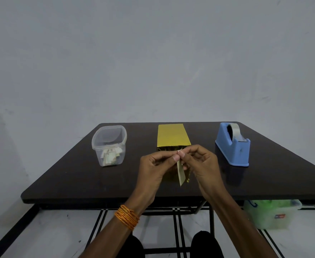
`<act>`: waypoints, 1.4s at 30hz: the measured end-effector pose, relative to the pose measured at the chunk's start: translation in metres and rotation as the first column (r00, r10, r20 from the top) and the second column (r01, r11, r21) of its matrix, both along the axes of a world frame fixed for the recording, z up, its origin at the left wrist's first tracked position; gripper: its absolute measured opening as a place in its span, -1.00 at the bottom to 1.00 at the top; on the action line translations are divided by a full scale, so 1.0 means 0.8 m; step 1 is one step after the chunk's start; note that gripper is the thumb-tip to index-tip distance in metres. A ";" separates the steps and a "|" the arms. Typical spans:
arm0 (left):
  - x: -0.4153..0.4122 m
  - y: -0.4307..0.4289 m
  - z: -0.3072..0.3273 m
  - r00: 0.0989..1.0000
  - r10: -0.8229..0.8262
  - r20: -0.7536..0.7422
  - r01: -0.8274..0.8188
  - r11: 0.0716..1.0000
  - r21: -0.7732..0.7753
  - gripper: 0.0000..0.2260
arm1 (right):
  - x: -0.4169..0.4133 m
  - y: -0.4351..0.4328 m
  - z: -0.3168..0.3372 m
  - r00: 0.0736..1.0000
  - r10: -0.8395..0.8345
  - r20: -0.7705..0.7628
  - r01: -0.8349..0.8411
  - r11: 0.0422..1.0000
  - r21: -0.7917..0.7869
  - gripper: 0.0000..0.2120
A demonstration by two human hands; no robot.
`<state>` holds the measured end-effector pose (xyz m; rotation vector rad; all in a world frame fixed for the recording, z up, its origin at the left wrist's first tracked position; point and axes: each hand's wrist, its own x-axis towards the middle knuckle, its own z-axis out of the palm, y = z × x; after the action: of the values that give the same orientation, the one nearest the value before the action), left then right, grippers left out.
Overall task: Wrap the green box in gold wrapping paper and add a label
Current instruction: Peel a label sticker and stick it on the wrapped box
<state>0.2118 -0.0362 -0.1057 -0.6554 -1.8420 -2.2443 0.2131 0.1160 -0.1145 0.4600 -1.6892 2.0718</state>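
Note:
A box wrapped in gold paper (172,135) stands upright in the middle of the dark table (75,175); none of its green shows. In front of it, a little above the table, my left hand (155,165) and my right hand (199,162) meet. Both pinch the top of a small pale label strip (181,175) between thumb and fingertips. The strip hangs down edge-on, with a bit of white peeling at its top. My hands hide the lower front of the box.
A clear plastic tub (109,144) holding several small labels stands at the left. A blue tape dispenser (233,144) sits at the right. Under the table's right side lies a translucent bin (270,213) on the tiled floor.

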 end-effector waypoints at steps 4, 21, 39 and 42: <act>0.000 0.000 0.000 1.000 -0.018 -0.005 0.018 1.000 0.017 -0.86 | 0.000 0.000 0.000 1.000 0.003 -0.005 -0.003 1.000 0.011 -0.88; -0.005 0.000 -0.004 0.997 0.010 -0.073 -0.012 0.999 -0.034 -0.85 | 0.004 -0.002 0.002 0.998 0.038 0.043 -0.037 0.999 -0.037 -0.84; -0.007 0.004 -0.012 0.956 0.128 -0.262 -0.186 0.960 -0.210 -0.82 | 0.012 -0.003 0.004 0.985 -0.170 -0.031 0.173 0.981 0.092 -0.98; -0.004 0.006 -0.011 0.914 0.153 -0.377 -0.257 0.935 -0.245 -0.80 | 0.016 -0.004 0.007 0.974 -0.220 -0.060 0.226 0.965 0.134 -0.97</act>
<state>0.2086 -0.0317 -0.1146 -0.8036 -1.9585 -1.6132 0.2258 0.1126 -0.1085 0.3383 -1.7791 1.7793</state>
